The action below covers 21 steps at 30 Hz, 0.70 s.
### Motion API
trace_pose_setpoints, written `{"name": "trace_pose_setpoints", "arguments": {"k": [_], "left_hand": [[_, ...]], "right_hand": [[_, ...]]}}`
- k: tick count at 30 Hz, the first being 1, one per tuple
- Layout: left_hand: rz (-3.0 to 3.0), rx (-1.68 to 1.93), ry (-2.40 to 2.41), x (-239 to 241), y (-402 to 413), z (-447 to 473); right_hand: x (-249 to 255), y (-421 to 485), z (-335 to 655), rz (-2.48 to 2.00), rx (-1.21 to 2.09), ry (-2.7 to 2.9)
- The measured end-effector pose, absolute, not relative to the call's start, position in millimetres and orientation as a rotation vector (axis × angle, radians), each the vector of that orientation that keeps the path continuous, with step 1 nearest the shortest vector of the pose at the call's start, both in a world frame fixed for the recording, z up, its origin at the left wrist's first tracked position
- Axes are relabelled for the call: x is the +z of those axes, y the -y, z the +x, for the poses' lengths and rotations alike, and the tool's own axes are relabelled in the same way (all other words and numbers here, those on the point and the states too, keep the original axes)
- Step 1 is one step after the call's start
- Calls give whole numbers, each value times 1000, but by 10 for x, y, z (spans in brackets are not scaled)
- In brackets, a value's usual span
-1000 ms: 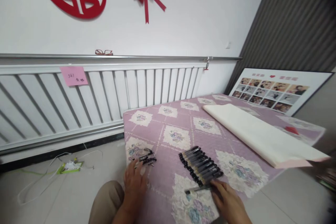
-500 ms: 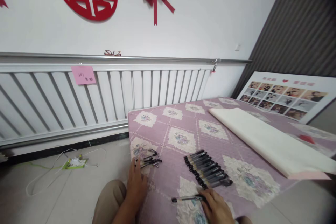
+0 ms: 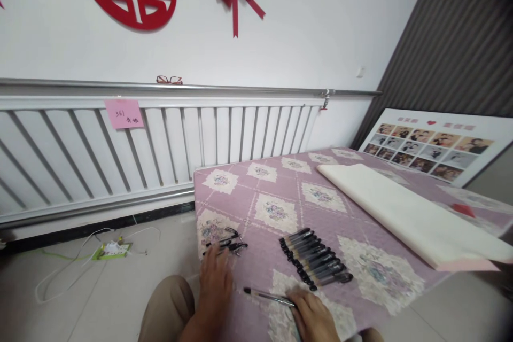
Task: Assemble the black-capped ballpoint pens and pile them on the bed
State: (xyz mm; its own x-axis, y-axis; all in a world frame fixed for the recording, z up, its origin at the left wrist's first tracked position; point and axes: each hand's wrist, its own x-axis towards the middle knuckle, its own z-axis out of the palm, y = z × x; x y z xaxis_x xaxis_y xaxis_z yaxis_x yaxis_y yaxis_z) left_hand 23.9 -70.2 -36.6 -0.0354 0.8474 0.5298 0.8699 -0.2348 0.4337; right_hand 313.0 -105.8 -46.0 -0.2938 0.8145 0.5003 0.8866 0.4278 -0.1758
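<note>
In the head view my right hand (image 3: 315,318) is closed on one end of a pen (image 3: 268,296) with a clear barrel; its black end points left. My left hand (image 3: 216,275) reaches over the bed's left edge with fingers stretched out. Its fingertips are at a small pile of short black pieces that look like pen caps (image 3: 230,246); whether it pinches one, I cannot make out. Between and beyond my hands, several black pens (image 3: 315,256) lie side by side in a slanting row on the purple cover.
The bed's flowered purple cover (image 3: 236,203) spreads out in front. A folded cream sheet (image 3: 401,208) lies to the right, with a photo board (image 3: 428,144) behind it. A white radiator (image 3: 224,136) lines the wall. On the floor at left sits a power strip (image 3: 114,249) with loose cables.
My right hand has moved left with the pen, whose black end now tilts slightly up toward the left hand. My left hand has shifted a little right over the small black pieces.
</note>
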Motion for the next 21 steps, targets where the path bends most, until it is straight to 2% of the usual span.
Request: {"name": "trace_pose_setpoints", "arguments": {"k": [5,13,21], "left_hand": [[-2528,-1003,1537,-242,926,573],[-2599,-908,1738,-235,804,653],[-2538,-880,1777,-173,821,664]], "right_hand": [[-209,996,2536,-1425,77,2118],[-82,864,2234,-1341,514,1824],[-56,862,2329,-1378,725,1447]]}}
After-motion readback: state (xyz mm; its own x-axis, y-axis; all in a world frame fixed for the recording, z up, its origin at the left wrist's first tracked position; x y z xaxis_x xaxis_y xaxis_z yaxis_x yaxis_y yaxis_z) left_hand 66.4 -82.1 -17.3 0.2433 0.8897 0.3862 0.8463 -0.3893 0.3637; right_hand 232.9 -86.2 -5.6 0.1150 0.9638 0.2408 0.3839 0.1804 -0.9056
